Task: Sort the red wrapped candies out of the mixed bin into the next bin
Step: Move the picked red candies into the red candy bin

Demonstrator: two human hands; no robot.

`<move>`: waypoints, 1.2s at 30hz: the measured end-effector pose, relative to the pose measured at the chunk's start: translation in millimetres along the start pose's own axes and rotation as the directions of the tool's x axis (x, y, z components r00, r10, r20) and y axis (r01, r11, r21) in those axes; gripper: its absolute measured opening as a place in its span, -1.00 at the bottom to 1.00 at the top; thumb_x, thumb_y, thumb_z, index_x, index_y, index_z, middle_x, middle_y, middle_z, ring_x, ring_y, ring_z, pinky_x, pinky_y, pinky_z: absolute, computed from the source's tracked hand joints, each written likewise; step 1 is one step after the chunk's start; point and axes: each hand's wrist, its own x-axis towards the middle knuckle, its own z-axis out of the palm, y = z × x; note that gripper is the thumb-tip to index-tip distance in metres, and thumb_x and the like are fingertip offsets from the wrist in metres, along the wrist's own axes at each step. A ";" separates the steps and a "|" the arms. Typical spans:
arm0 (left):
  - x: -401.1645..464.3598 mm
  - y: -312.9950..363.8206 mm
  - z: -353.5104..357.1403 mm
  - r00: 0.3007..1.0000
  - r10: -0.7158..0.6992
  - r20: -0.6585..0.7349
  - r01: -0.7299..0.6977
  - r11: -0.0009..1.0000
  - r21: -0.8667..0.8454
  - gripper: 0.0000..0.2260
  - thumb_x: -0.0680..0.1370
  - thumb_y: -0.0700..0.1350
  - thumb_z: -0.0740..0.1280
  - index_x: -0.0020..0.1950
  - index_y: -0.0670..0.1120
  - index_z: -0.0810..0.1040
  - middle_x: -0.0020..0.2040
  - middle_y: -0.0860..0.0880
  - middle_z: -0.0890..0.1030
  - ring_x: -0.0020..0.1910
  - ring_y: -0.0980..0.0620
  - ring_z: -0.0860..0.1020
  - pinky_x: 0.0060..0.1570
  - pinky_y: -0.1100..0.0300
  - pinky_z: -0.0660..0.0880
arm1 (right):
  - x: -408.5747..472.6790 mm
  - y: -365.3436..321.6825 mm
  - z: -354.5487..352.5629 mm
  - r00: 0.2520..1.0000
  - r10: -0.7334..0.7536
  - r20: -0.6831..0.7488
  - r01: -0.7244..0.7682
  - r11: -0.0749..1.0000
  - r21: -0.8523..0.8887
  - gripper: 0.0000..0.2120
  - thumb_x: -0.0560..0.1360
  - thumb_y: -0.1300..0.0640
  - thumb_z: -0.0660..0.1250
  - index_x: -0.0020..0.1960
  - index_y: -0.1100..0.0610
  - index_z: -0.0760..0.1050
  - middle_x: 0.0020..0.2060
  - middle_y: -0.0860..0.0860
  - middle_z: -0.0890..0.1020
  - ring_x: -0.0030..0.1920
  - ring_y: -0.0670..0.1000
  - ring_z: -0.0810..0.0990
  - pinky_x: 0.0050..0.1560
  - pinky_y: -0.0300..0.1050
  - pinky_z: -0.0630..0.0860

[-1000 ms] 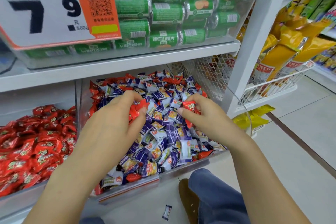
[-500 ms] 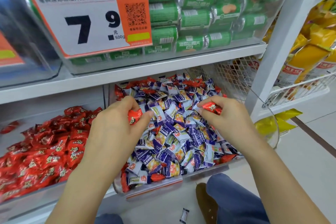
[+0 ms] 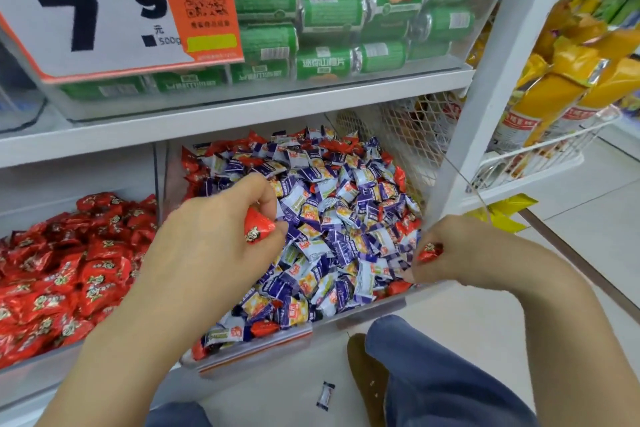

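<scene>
Left grip (image 3: 221,239) pinching red candy (image 3: 258,227), mixed bin (image 3: 256,354)

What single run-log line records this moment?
left hand: holds red candy | right hand: holds red candy | both over mixed bin | red bin: left

Bare forearms; blue jeans (image 3: 450,381); brown shoe (image 3: 367,378).
</scene>
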 end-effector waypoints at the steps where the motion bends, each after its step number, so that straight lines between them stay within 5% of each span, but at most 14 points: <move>1: -2.2 5.6 4.4 0.998 0.047 0.030 -0.047 0.999 0.006 -0.84 0.41 0.13 0.31 -0.22 0.11 0.38 -0.40 0.11 0.55 -0.45 0.15 0.45 -0.43 0.19 0.37 | 0.8 0.6 1.5 1.000 0.027 -0.015 -0.028 0.999 -0.043 -0.63 0.39 -0.14 0.43 -0.25 0.20 0.55 -0.47 -0.02 0.44 -0.45 -0.06 0.36 -0.40 -0.20 0.27; 4: -7.6 25.4 19.9 0.954 0.267 0.134 -0.275 0.961 0.041 -0.93 0.46 0.10 0.32 -0.07 0.22 0.51 -0.26 0.24 0.55 -0.35 0.18 0.51 -0.41 0.26 0.38 | 3.9 -2.1 8.3 0.997 0.056 -0.050 -0.064 0.985 -0.161 -0.58 0.35 -0.22 0.42 -0.35 0.12 0.43 -0.47 -0.04 0.42 -0.41 -0.04 0.40 -0.39 -0.17 0.27; 6: -10.0 40.2 32.9 0.895 0.369 0.252 -0.391 0.919 0.044 -0.80 0.46 0.01 0.26 0.02 0.26 0.56 -0.13 0.22 0.56 -0.23 0.16 0.57 -0.38 0.39 0.27 | 7.2 -5.6 12.0 0.995 0.054 -0.080 -0.073 0.962 -0.263 -0.56 0.32 -0.25 0.41 -0.32 0.12 0.41 -0.42 0.01 0.43 -0.37 0.00 0.41 -0.37 -0.13 0.31; 8: -5.0 50.1 45.9 0.842 0.460 0.282 -0.494 0.868 0.058 -0.75 0.40 -0.01 0.19 -0.15 0.24 0.63 -0.18 0.21 0.58 -0.32 0.15 0.57 -0.40 0.51 0.02 | 10.4 -10.2 12.4 0.997 0.046 -0.067 -0.065 0.944 -0.323 -0.57 0.30 -0.23 0.41 -0.29 0.12 0.40 -0.39 0.02 0.45 -0.36 0.02 0.43 -0.37 -0.14 0.35; 10: 1.5 61.9 53.5 0.794 0.511 0.329 -0.577 0.804 0.144 -0.76 0.35 -0.03 0.23 -0.20 0.24 0.65 -0.13 0.20 0.61 -0.32 0.13 0.60 -0.45 0.39 0.08 | 12.7 -15.0 9.8 0.999 0.043 -0.007 -0.043 0.935 -0.352 -0.60 0.33 -0.15 0.42 -0.32 0.16 0.39 -0.44 0.02 0.40 -0.42 0.01 0.36 -0.42 -0.17 0.30; 14: 12.0 60.3 77.3 0.820 0.332 0.466 -0.504 0.805 0.312 -0.72 0.60 -0.05 0.20 0.27 0.20 0.48 0.28 0.11 0.41 0.13 -0.04 0.54 -0.25 0.16 0.29 | 17.7 -16.3 7.5 0.998 0.022 0.060 -0.002 0.947 -0.322 -0.66 0.35 0.03 0.44 -0.38 0.17 0.34 -0.49 0.03 0.32 -0.48 0.01 0.29 -0.47 -0.21 0.22; 19: 24.9 41.6 77.0 0.929 0.226 0.292 -0.345 0.817 0.463 -0.56 0.54 -0.22 0.21 0.30 0.24 0.43 0.36 0.14 0.32 0.11 0.01 0.54 -0.34 0.18 0.33 | 24.5 -3.8 15.2 0.992 0.002 -0.125 -0.034 0.967 -0.254 -0.66 0.40 0.08 0.39 -0.38 0.13 0.26 -0.45 0.02 0.36 -0.39 0.05 0.38 -0.47 -0.17 0.19; 23: 33.6 17.4 65.3 0.967 0.223 0.125 -0.254 0.881 0.398 -0.61 0.56 -0.11 0.28 0.30 0.30 0.43 0.46 0.19 0.25 0.16 0.02 0.54 -0.25 0.13 0.49 | 24.1 11.2 11.4 0.915 -0.005 -0.403 -0.048 0.992 -0.121 -0.69 0.48 -0.05 0.33 -0.32 0.09 0.36 -0.38 0.02 0.45 -0.20 0.15 0.51 -0.36 -0.12 0.26; 27: 33.6 3.6 38.6 0.956 0.292 0.032 -0.294 0.948 0.124 -0.70 0.50 -0.07 0.39 0.20 0.20 0.58 0.33 0.14 0.47 0.04 0.02 0.61 -0.15 0.03 0.59 | 21.0 12.2 8.1 0.832 -0.078 -0.549 0.053 0.997 -0.061 -0.70 0.52 -0.04 0.31 -0.26 0.11 0.33 -0.39 -0.01 0.44 -0.23 0.13 0.47 -0.34 -0.10 0.27; 30: 26.1 -4.1 14.3 0.948 0.311 -0.074 -0.311 0.950 0.010 -0.74 0.50 0.03 0.31 0.18 0.12 0.60 0.08 0.15 0.58 0.04 0.19 0.53 0.11 0.31 0.43 | 15.9 3.1 8.1 0.792 -0.153 -0.592 0.200 0.980 0.015 -0.84 0.55 0.00 0.27 -0.13 0.06 0.38 -0.41 -0.07 0.43 -0.32 0.04 0.43 -0.42 -0.17 0.24; 33: 6.1 -17.7 -12.4 0.970 0.186 -0.157 -0.197 0.979 -0.058 -0.80 0.50 0.11 0.36 0.11 0.20 0.60 -0.13 0.25 0.59 -0.16 0.32 0.51 -0.08 0.53 0.34 | 8.6 -22.3 11.1 0.746 -0.229 -0.626 0.407 0.900 0.156 -0.82 0.55 0.02 0.24 -0.20 0.03 0.35 -0.47 -0.05 0.43 -0.43 -0.08 0.39 -0.41 -0.22 0.26; 36: -17.0 -52.1 -31.8 0.981 -0.049 -0.188 0.022 0.989 -0.147 -0.75 0.43 0.17 0.41 0.09 0.32 0.54 -0.22 0.23 0.61 -0.28 0.28 0.53 -0.17 0.34 0.42 | -0.3 -65.7 19.8 0.727 -0.335 -0.600 0.554 0.801 0.224 -0.81 0.54 0.01 0.25 -0.22 0.03 0.34 -0.42 -0.01 0.45 -0.40 -0.03 0.38 -0.34 -0.10 0.32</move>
